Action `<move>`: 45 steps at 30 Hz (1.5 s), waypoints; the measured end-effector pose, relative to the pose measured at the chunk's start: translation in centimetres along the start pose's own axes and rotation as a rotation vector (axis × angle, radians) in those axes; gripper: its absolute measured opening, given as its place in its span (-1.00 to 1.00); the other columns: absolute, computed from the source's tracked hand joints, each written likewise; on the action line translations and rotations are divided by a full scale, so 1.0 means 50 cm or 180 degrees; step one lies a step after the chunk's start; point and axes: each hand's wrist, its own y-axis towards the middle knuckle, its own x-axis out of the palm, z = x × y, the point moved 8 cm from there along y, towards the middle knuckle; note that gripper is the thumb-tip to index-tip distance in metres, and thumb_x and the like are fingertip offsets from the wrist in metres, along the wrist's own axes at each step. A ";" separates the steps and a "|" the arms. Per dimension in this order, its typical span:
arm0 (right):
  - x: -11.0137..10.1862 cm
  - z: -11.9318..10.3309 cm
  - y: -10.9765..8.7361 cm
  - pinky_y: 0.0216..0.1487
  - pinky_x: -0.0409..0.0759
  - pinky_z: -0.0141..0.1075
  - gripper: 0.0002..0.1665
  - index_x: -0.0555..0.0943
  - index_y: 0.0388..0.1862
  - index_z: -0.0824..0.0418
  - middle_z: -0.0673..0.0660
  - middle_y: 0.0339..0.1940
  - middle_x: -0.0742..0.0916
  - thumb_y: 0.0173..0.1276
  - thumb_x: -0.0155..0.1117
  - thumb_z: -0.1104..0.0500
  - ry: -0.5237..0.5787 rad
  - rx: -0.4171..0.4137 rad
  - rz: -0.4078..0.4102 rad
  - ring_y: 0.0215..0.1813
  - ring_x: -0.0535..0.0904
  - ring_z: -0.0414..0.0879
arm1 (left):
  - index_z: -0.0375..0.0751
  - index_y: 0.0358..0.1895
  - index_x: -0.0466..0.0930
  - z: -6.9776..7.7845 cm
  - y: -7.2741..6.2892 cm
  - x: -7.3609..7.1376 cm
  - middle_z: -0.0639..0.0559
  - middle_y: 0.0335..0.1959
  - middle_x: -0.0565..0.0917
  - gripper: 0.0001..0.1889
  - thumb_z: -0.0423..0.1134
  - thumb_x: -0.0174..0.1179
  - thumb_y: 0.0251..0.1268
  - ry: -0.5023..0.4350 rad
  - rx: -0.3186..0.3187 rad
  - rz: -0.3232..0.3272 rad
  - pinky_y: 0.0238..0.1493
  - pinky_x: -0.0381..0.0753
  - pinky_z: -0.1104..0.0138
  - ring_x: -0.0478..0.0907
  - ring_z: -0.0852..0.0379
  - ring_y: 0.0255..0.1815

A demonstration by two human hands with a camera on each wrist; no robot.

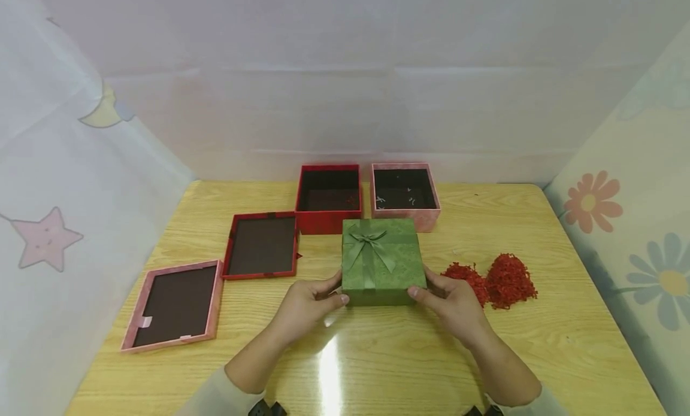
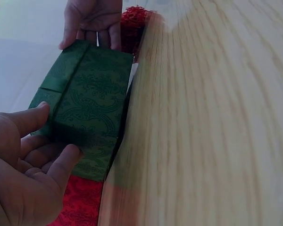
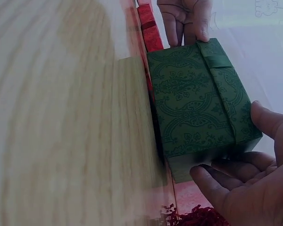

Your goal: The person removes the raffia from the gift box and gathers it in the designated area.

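Observation:
A green gift box (image 1: 383, 254) with a ribbon bow (image 1: 369, 242) on its lid is between the two hands in the head view. My left hand (image 1: 306, 308) grips its left side, thumb near the front left corner. The right side is gripped by my right hand (image 1: 457, 307), with the thumb at the front right corner. In the left wrist view the box's patterned front wall (image 2: 87, 99) shows, and the left fingers curl by its side. The right wrist view has the right fingers (image 3: 217, 186) low on the box. Its inside is hidden by the lid.
Behind stand an open red box (image 1: 330, 221) and an open pink box (image 1: 409, 215) with small white shreds inside. A red lid (image 1: 229, 248) and a pink lid (image 1: 215, 308) lie upturned at left. Two piles of red shredded paper (image 1: 509, 281) sit at right.

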 end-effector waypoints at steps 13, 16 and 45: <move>-0.003 -0.003 -0.002 0.32 0.59 -0.08 -0.12 0.43 0.52 0.17 0.15 0.41 0.59 0.36 0.49 -0.16 -0.0028 0.0000 0.0004 0.40 0.53 0.07 | 0.02 0.41 0.55 0.006 -0.004 -0.001 -0.04 0.37 0.57 -0.36 0.00 0.49 0.28 -0.0042 -0.0048 0.0072 0.19 0.64 0.29 0.67 0.06 0.19; -0.003 -0.005 -0.002 0.33 0.57 -0.09 -0.13 0.44 0.52 0.19 0.15 0.41 0.58 0.36 0.49 -0.15 -0.0004 -0.0023 0.0005 0.41 0.52 0.07 | 0.02 0.42 0.54 0.006 -0.004 -0.002 -0.03 0.38 0.56 -0.35 0.03 0.49 0.28 -0.0014 -0.0046 0.0064 0.18 0.64 0.30 0.68 0.09 0.18; -0.036 -0.096 -0.006 0.29 0.55 -0.27 -0.30 0.49 0.48 0.09 -0.02 0.54 0.47 0.41 0.49 0.10 -0.0213 -0.0951 0.0337 0.58 0.29 0.03 | 0.01 0.43 0.52 0.080 -0.017 -0.025 0.17 0.44 0.49 -0.34 0.10 0.44 0.31 0.0044 0.0259 0.0182 0.25 0.62 0.21 0.48 0.06 0.41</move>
